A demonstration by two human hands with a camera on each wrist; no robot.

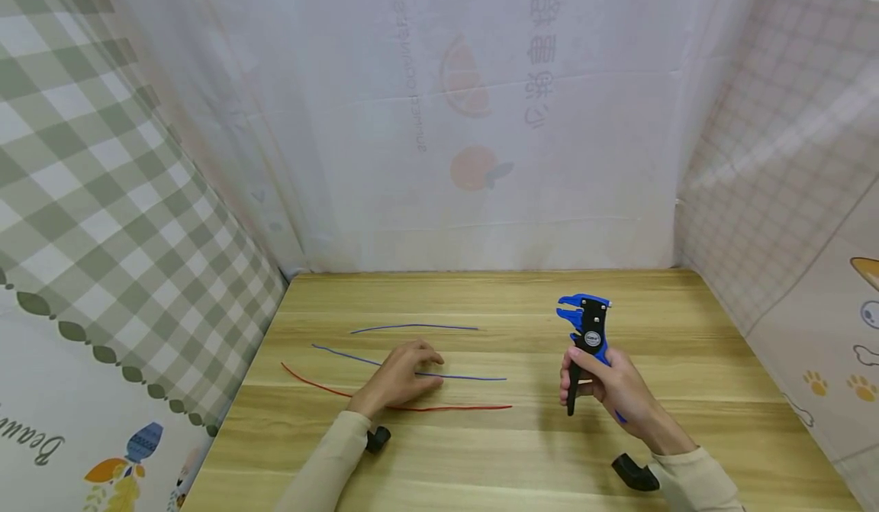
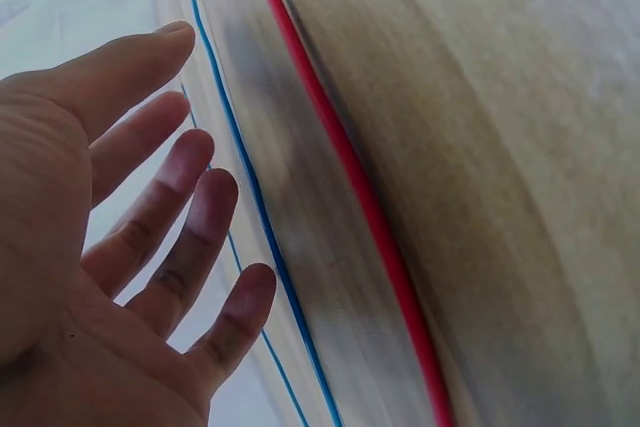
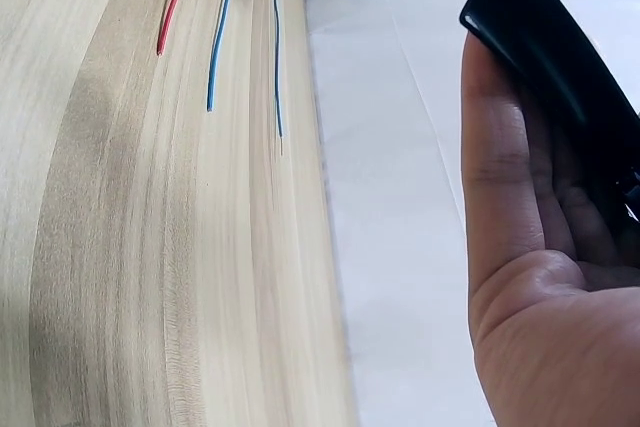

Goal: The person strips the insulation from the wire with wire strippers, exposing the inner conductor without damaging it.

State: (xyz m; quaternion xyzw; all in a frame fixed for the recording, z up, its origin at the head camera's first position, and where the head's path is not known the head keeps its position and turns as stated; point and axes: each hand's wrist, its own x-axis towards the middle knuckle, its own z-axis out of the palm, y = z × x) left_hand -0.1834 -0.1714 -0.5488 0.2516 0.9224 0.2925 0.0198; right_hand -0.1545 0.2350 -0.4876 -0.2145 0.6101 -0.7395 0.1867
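Observation:
My right hand (image 1: 626,391) grips a blue and black wire stripper (image 1: 592,321) by its handles, holding it up over the right part of the table with its jaws pointing left. My left hand (image 1: 400,376) hovers over the wires with its fingers relaxed and apart, holding nothing. Below it runs a blue wire (image 1: 474,378), and closer to me lies a red wire (image 1: 470,407), partly hidden by the hand in the head view. A thinner-looking blue wire (image 1: 414,325) lies farther back; in the right wrist view its end (image 3: 281,143) tapers to a fine bare-looking tip.
The wood-grain table (image 1: 515,458) ends at a white printed curtain (image 1: 584,214) at the back. A green checked cloth (image 1: 103,184) hangs on the left, and a patterned sheet (image 1: 769,268) on the right. Black camera mounts (image 1: 635,472) stick out near both wrists.

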